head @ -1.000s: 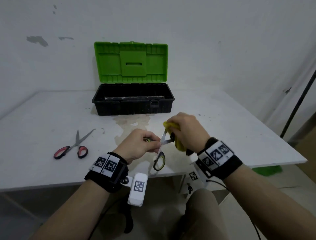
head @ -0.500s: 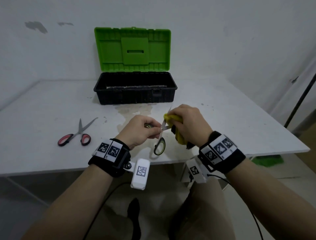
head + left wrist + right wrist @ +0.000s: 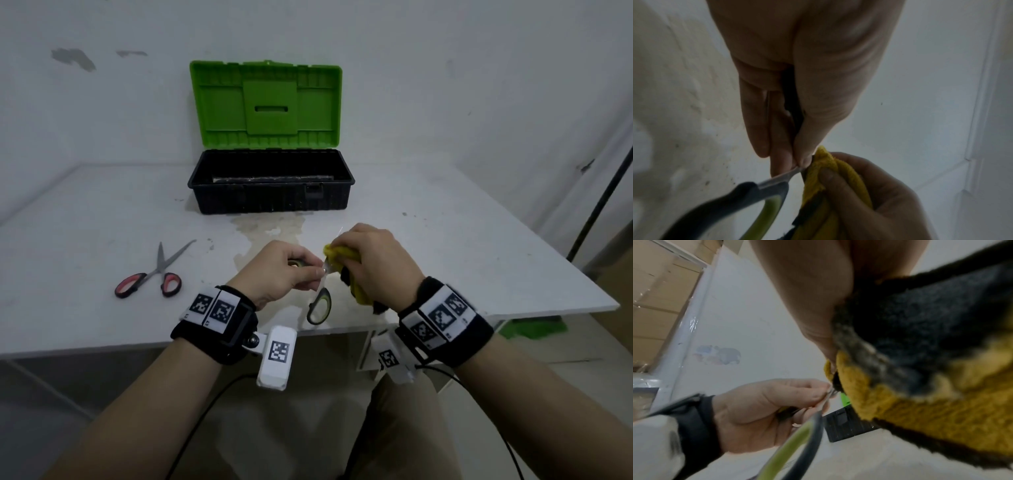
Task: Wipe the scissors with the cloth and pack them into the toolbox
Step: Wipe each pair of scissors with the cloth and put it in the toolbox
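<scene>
White table [image 3: 462,274], open toolbox [image 3: 270,202] at back. My left hand [image 3: 277,270] pinches the green-handled scissors [image 3: 320,305] near the pivot; right hand [image 3: 376,263] clamps the yellow cloth [image 3: 342,255] around the blades. Mid-wipe. Next, I reckon: close blades, drop in box. Red scissors [image 3: 150,281] wait, untouched.
</scene>
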`<move>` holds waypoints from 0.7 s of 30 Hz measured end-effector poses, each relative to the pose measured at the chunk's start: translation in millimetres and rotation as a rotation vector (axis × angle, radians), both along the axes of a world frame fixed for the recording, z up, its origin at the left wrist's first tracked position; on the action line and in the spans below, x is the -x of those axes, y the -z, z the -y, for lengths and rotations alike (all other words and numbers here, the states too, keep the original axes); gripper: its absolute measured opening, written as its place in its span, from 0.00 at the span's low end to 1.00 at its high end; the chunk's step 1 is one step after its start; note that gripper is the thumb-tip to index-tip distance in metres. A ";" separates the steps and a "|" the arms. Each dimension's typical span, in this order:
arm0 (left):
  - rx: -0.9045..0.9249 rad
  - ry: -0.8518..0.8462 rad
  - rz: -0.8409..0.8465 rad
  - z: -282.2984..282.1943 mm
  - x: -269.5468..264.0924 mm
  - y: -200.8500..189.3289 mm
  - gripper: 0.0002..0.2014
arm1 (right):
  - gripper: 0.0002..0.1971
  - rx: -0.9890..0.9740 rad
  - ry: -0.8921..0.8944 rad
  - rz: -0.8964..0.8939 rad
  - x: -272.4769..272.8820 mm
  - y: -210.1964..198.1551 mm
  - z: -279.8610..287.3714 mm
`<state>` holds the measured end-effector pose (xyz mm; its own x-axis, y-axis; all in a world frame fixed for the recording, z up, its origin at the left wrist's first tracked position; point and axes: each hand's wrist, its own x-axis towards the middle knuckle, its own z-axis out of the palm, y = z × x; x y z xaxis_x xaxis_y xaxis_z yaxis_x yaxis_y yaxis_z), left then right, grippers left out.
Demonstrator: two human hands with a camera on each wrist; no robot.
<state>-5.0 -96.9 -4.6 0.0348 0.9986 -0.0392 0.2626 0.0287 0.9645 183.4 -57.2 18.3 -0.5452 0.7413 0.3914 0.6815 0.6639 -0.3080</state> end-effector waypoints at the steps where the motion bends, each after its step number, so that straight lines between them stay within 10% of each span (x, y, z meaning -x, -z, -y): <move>1: 0.002 0.002 -0.004 1.1 0.4 0.8 0.02 | 0.09 0.010 0.042 -0.028 -0.4 -2.6 -7.0; 7: 0.021 -0.062 0.110 1.2 -3.5 2.3 0.02 | 0.08 0.055 0.223 -0.158 -12.8 -23.5 -37.6; 14: 0.127 -0.068 0.290 -5.4 -5.2 5.0 0.11 | 0.07 0.047 0.014 -0.045 -3.8 -11.5 6.2; 21: 0.111 -0.151 0.052 -6.9 -11.8 11.2 0.17 | 0.09 0.122 0.024 0.105 -3.6 1.0 3.6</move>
<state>6.8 -90.0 -15.9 -0.1106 0.9822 -0.1516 0.1973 0.1712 0.9653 187.0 -60.8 17.4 -0.5600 0.7933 0.2389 0.7295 0.6088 -0.3115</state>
